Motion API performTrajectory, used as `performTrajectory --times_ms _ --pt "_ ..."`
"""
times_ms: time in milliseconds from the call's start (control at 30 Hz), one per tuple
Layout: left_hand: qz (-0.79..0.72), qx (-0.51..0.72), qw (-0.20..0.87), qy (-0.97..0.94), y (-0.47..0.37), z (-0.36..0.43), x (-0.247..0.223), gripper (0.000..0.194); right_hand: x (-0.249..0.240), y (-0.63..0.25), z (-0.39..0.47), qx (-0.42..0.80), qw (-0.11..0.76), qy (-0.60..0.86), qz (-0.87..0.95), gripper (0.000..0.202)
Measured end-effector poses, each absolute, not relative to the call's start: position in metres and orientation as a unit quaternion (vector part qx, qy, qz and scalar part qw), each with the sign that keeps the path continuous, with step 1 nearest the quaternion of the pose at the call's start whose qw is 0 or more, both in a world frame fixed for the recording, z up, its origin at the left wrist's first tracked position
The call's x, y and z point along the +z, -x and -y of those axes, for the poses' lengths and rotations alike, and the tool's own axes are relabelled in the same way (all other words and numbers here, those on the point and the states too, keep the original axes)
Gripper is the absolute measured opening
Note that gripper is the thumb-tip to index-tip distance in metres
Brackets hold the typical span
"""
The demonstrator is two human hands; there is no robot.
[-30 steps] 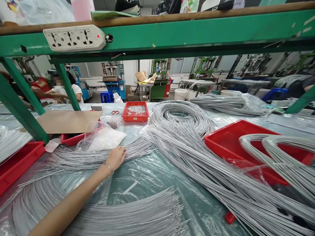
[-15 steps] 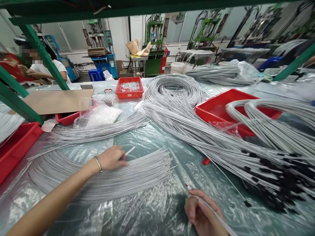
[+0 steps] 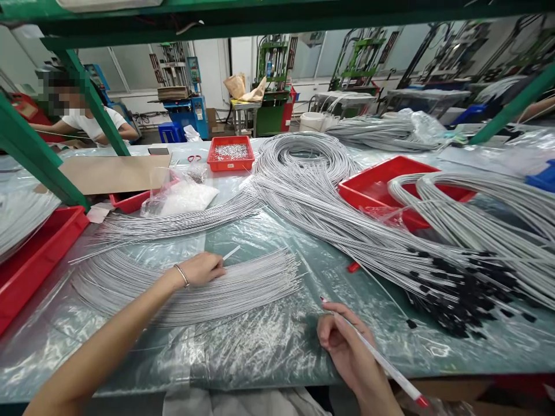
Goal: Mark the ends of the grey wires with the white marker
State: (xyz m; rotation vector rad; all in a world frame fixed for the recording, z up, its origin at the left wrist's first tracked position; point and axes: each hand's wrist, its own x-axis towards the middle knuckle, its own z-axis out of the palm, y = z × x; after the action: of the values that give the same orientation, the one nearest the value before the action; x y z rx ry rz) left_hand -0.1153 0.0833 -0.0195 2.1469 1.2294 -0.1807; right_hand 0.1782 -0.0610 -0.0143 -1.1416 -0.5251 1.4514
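Observation:
My left hand (image 3: 205,269), with a bracelet at the wrist, rests on a fanned bundle of thin grey cables (image 3: 260,283). Its fingers are closed together; what lies between them is hidden. A short white strip (image 3: 232,252) sticks out beside the fingertips, and I cannot tell whether they grip it. At the lower right, my right hand (image 3: 344,341) is closed around a white pen (image 3: 390,367) with red ends. The pen slants across the palm, its red tip pointing up and left, apart from the cut cable ends.
Coiled cables (image 3: 303,153) and black-tipped cables (image 3: 459,289) fill the right side. Red trays (image 3: 229,166) stand around, one holding small metal parts. A clear bag (image 3: 186,196) lies at left. Green frame posts (image 3: 99,115) cross the view; a person (image 3: 95,118) sits behind the left ones.
My left fingers, spread apart before, are now drawn together over the cables. My right hand still holds the pen, and more of it shows. The view has shifted, showing the table's front edge.

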Motion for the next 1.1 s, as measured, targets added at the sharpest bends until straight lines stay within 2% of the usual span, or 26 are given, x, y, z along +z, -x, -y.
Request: performTrajectory --times_ms 233,400,467,567,667,767,967,1033,1100 --pt "-0.481 -0.004 0.387 -0.786 0.126 -0.092 -0.01 0.04 -0.023 -0.191 0.063 0.635 0.538 0.487 0.265 0.029" --pt "-0.413 0.027 0.481 -0.773 0.116 -0.071 0.024 0.046 -0.013 -0.179 0.059 0.668 0.472 0.503 0.279 0.035" --pt "-0.355 0.014 0.544 -0.76 0.108 -0.055 0.042 0.045 -0.005 -0.167 0.056 0.682 0.457 0.485 0.302 0.043" --pt "-0.299 -0.061 0.559 -0.771 0.1 -0.034 0.062 0.043 0.002 -0.153 0.049 0.707 0.487 0.392 0.331 0.063" --pt "-0.298 -0.13 0.544 -0.773 0.102 -0.023 0.065 0.048 0.003 -0.147 0.043 0.669 0.549 0.381 0.326 0.041" --pt "-0.28 -0.152 0.56 -0.765 0.097 -0.016 0.06 0.052 0.002 -0.139 0.045 0.605 0.57 0.439 0.341 0.036" --pt "-0.301 0.016 0.571 -0.763 0.055 0.006 0.055 0.041 0.003 -0.124 0.061 0.556 0.493 0.441 0.503 0.027" --pt "-0.304 0.024 0.57 -0.763 0.05 0.009 0.058 0.04 0.005 -0.135 0.061 0.507 0.521 0.452 0.517 0.019" --pt "-0.307 0.0 0.57 -0.762 0.05 0.009 0.061 0.039 0.009 -0.15 0.057 0.438 0.589 0.464 0.496 0.022"
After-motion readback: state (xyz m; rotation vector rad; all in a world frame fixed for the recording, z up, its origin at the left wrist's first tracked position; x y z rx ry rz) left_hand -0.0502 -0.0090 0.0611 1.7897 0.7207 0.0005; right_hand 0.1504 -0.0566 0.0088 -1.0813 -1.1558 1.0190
